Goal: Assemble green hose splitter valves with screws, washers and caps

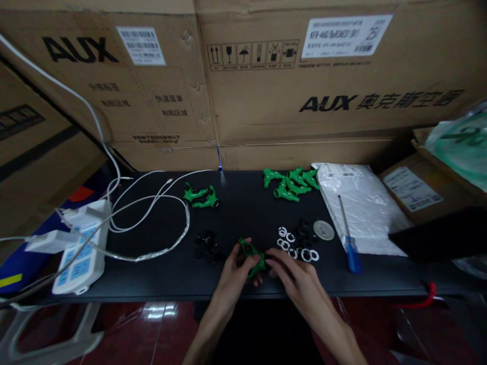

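A green branched plastic fitting [260, 262] sits in my left hand [235, 274], low over the front of the black table. Thumb and fingers wrap round it there. At the fitting's right end, my right hand [297, 274] has its fingertips closed together; whatever they pinch is hidden. To the left lies a pile of small black parts [207, 247]. White rings [283, 244] and black rings [304, 232] are spread to the right of my hands. Several green fittings [292, 185] lie farther back, and two more green fittings with black parts [201, 196] lie at the back left.
A white power strip [81, 253] with white cables [152, 253] occupies the left side. On the right are a blue-handled screwdriver [353, 253], a white padded bag [361, 213], a round disc [323, 230] and an open carton [414, 187]. Large cardboard boxes [258, 116] wall off the back.
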A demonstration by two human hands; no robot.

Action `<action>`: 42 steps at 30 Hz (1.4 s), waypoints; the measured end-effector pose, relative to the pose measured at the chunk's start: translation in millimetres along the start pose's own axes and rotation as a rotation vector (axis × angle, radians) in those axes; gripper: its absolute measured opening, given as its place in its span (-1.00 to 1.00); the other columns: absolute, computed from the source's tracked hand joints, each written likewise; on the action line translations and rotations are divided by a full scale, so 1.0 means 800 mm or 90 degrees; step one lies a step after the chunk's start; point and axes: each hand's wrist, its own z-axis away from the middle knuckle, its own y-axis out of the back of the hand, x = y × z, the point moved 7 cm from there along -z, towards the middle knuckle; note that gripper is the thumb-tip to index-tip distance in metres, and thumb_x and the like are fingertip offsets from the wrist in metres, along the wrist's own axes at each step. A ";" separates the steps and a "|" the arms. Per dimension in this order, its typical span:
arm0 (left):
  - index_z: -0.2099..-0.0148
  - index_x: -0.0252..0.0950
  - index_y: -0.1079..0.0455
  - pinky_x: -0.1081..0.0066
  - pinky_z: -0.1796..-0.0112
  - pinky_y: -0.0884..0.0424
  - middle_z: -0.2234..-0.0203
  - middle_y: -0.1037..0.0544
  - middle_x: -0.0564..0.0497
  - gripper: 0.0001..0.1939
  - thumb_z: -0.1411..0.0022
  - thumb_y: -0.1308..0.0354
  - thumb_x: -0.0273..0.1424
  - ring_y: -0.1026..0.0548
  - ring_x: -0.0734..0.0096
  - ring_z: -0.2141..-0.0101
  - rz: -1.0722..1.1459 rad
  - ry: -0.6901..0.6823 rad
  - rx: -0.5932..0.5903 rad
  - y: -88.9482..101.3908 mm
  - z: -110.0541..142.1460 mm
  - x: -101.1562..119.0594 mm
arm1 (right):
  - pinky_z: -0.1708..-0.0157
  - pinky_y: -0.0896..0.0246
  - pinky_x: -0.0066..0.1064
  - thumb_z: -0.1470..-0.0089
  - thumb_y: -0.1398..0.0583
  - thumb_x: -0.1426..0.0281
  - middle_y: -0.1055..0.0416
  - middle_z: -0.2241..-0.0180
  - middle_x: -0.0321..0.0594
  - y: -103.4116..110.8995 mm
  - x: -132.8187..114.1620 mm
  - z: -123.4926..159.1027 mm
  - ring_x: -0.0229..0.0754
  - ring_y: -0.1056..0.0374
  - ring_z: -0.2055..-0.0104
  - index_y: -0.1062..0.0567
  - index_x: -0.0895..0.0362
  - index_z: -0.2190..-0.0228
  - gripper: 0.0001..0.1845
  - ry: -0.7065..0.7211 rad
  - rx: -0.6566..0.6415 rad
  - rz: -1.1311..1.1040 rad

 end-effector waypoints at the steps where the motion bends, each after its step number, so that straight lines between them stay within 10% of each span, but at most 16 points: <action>1: -0.26 -0.41 -0.24 0.46 0.49 -0.30 0.42 -0.53 0.07 -0.23 -0.06 -0.36 -0.24 -0.44 0.49 0.56 0.001 0.003 0.000 0.000 -0.001 -0.001 | 0.30 -0.52 -0.45 -0.34 -0.13 0.34 -0.61 0.36 -0.22 -0.001 0.000 -0.001 -0.20 -0.58 0.39 -0.54 0.10 0.04 -0.75 -0.009 -0.015 -0.001; 17: -0.29 -0.42 -0.24 0.47 0.51 -0.25 0.48 -0.51 0.09 -0.16 -0.02 -0.39 -0.21 -0.41 0.49 0.57 -0.001 0.008 0.007 0.003 -0.008 -0.005 | -0.18 -0.41 -0.15 -0.32 -0.15 0.46 -0.47 -0.14 -0.09 0.000 -0.003 0.006 -0.07 -0.45 -0.16 -0.48 -0.01 -0.16 -0.58 0.071 -0.045 0.104; 34: -0.26 -0.37 -0.29 0.48 0.51 -0.28 0.46 -0.52 0.08 -0.30 -0.12 -0.34 -0.27 -0.44 0.50 0.57 -0.022 0.056 -0.024 0.000 -0.004 -0.005 | -0.15 -0.45 -0.22 -0.23 -0.09 0.69 -0.47 -0.13 -0.07 0.012 -0.026 0.006 -0.10 -0.46 -0.15 -0.44 0.05 -0.18 -0.43 0.220 -0.139 0.194; 42: -0.29 -0.36 -0.28 0.49 0.52 -0.21 0.52 -0.49 0.11 -0.18 -0.02 -0.37 -0.19 -0.40 0.51 0.58 -0.024 0.034 -0.008 0.002 -0.010 -0.009 | 0.02 -0.55 -0.24 -0.33 -0.18 0.41 -0.54 -0.02 -0.09 0.008 -0.016 -0.003 -0.06 -0.56 0.01 -0.40 0.01 -0.19 -0.58 0.124 -0.128 0.171</action>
